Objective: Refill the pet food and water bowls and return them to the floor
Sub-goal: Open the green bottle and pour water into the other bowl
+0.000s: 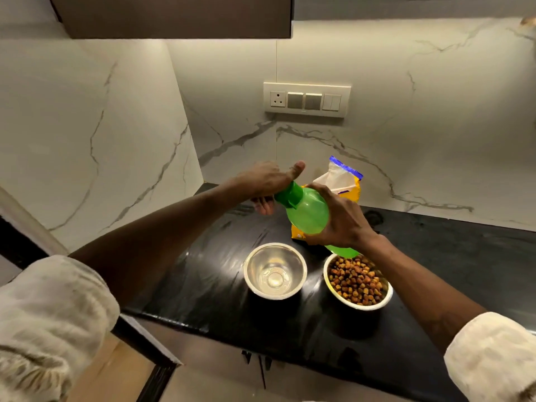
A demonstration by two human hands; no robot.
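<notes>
Two steel bowls stand on the black counter (203,285). The left bowl (275,270) holds no food; whether any water lies at its bottom I cannot tell. The right bowl (357,282) is full of brown kibble. Above and between them a green plastic bottle (309,211) is tilted, neck pointing up-left. My right hand (339,219) grips the bottle's body. My left hand (268,184) is closed around the bottle's green cap (291,194). The bottle's lower end hangs just over the kibble bowl's far rim.
An opened yellow and blue pet food bag (343,181) stands behind the bottle against the marble wall. A switch and socket panel (307,99) is on the wall above. A dark cabinet (174,15) hangs overhead. The counter's front edge (232,340) runs below the bowls.
</notes>
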